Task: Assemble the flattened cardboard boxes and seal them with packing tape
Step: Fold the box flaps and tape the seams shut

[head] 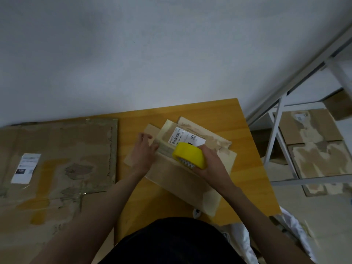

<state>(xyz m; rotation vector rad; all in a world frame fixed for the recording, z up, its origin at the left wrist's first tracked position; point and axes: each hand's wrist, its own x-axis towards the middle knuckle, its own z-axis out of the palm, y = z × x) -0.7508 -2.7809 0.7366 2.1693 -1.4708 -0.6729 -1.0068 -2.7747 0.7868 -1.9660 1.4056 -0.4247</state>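
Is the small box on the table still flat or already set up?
Flat: the box lies flat under both hands on the table.

My yellow wooden table [190,115] carries the small cardboard box [182,180], lying at an angle; large flattened cardboard [57,168] overlaps its left edge.

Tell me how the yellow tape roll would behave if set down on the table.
The tape roll is round, so on its edge it would probably roll; laid flat it should stay. It looks light, since the right hand holds it alone. The table looks smooth, so it may slide when pushed.
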